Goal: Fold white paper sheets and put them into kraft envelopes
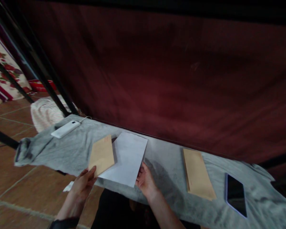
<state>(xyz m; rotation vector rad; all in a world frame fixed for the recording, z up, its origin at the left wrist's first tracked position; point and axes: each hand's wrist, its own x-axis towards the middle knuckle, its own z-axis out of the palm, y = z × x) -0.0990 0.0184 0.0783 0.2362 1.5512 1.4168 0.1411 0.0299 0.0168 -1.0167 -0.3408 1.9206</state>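
Observation:
My left hand (84, 182) grips the lower corner of a tan paper envelope (102, 156), thumb on top. The envelope overlaps the left side of a white sheet of paper (128, 157). My right hand (145, 179) is closed on the sheet's lower right edge, its fingers curled behind the paper. Both papers are held over a bench spread with grey cloth (162, 178). To the right lies a stack of tan envelopes (198, 173), apart from my hands.
A dark phone with a purple edge (236, 195) lies at the right on the cloth. A white power strip (66, 128) with a cord is at the left. Behind the bench hangs a dark red cloth panel (157, 79). Black metal bars (46, 79) stand at the left.

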